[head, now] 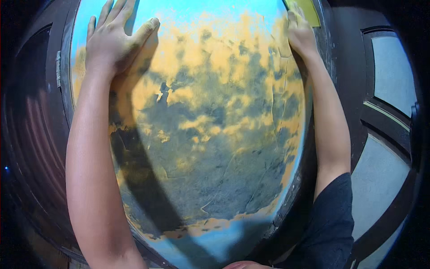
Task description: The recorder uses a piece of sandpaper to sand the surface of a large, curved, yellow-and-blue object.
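Before me is a tall panel (215,101) with a worn, patchy surface in yellow-orange, dark grey and bright blue. My left hand (112,40) is at its upper left, fingers spread and thumb out, with nothing in it; its palm faces the panel. At the upper right, my right hand (298,30) is raised along the panel's right edge, fingers pointing up. A yellow-green sheet (310,15) shows just beside and behind those fingers. Whether they grip its edge, I cannot tell. Thin cracks and lifted edges run down the panel's right side.
Dark wooden framing borders the panel, with a metal hinge (58,69) on the left. Further right stands a dark frame with pale panes (391,67). Reddish-brown folds (42,134) show at the left. My arms cast shadows across the panel.
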Motion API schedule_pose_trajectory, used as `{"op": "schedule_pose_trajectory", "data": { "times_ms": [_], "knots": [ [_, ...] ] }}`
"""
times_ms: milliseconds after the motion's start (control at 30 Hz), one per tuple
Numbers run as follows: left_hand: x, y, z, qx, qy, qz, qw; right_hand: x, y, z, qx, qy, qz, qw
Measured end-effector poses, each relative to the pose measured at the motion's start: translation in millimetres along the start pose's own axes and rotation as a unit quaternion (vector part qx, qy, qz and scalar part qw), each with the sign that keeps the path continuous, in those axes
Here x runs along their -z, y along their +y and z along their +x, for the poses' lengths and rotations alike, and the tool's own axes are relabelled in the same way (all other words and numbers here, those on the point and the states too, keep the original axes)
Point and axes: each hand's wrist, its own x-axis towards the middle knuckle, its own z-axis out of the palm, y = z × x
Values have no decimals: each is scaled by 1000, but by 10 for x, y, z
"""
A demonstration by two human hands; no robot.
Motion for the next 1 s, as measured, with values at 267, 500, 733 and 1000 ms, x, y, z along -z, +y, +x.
{"op": "schedule_pose_trajectory", "data": {
  "times_ms": [267,500,733,1000],
  "knots": [
    [-106,-119,11,-10,26,27,999,168,-506,141,-108,-27,16,994],
    [-8,30,10,21,8,35,999,11,-408,305,-4,-45,55,997],
    [45,17,-112,25,-3,13,1000,86,-788,-299,-95,-106,5,990],
    [34,-8,-134,33,-3,16,999,337,-1651,148,-134,-119,-14,984]
  ]
}}
